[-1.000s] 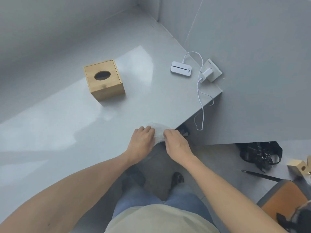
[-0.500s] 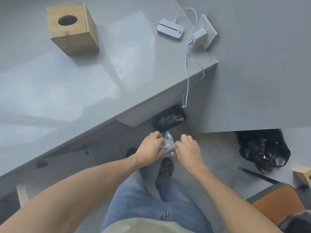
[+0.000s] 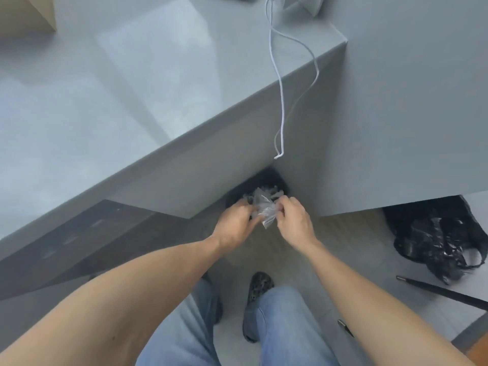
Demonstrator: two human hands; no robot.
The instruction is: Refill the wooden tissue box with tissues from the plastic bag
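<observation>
A crumpled clear plastic bag [image 3: 264,207] is pinched between my left hand [image 3: 235,224] and my right hand [image 3: 294,219], held off the table's front edge, above a dark bin [image 3: 274,178] on the floor. Whether anything is inside the bag I cannot tell. Only a lower corner of the wooden tissue box [image 3: 25,15] shows, at the top left on the grey table [image 3: 118,101], far from both hands.
A white cable [image 3: 280,107] hangs over the table's front edge above the bin. A black plastic bag [image 3: 433,233] and a dark rod [image 3: 443,291] lie on the floor at right. My legs and a shoe [image 3: 260,282] are below.
Both hands carried the plastic bag off the table edge and down over the bin. The view tilted down, so the tissue box slid almost out at the top left.
</observation>
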